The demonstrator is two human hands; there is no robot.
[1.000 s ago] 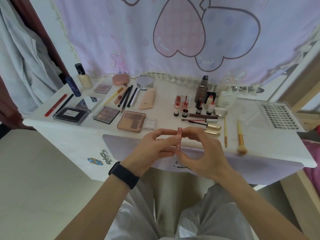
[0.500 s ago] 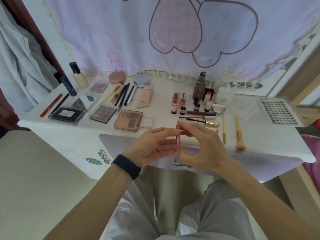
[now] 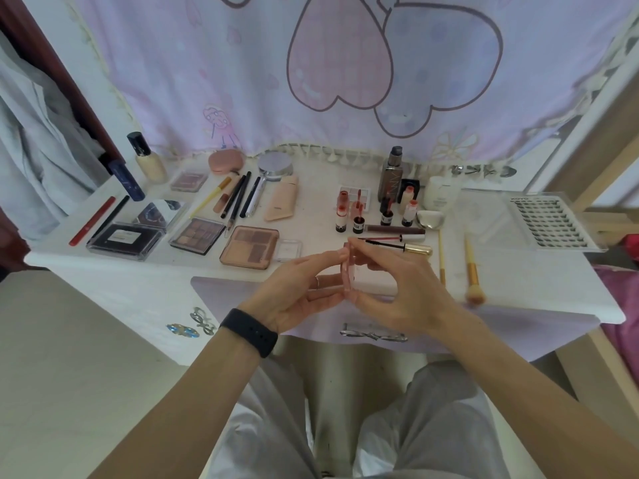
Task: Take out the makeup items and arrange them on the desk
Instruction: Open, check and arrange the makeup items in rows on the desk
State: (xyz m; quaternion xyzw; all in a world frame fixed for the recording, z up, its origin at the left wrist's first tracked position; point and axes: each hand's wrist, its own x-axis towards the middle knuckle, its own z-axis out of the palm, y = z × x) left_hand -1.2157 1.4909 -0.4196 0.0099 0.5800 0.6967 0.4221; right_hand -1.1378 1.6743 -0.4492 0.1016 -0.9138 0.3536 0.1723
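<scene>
A pale curtain (image 3: 207, 63) hangs behind the desk (image 3: 518, 278), printed with a big pink heart (image 3: 340, 57) overlapping a lavender one (image 3: 446, 63), a small doodled figure (image 3: 219, 126) lower left, and a cream fringe (image 3: 328, 155) along its hem. To the left a grey garment (image 3: 41, 150) hangs beside a dark red wooden post (image 3: 52, 53). On the desk's front a silver bow-shaped handle (image 3: 373, 335) sits on the lavender drawer (image 3: 224, 292), with a blue gem bow (image 3: 182, 330) and a silver bow (image 3: 202, 319) stuck nearby. A light wooden frame (image 3: 594, 143) and some magenta fabric (image 3: 622, 305) stand to the right, and a beige floor (image 3: 69, 375) lies below.
</scene>
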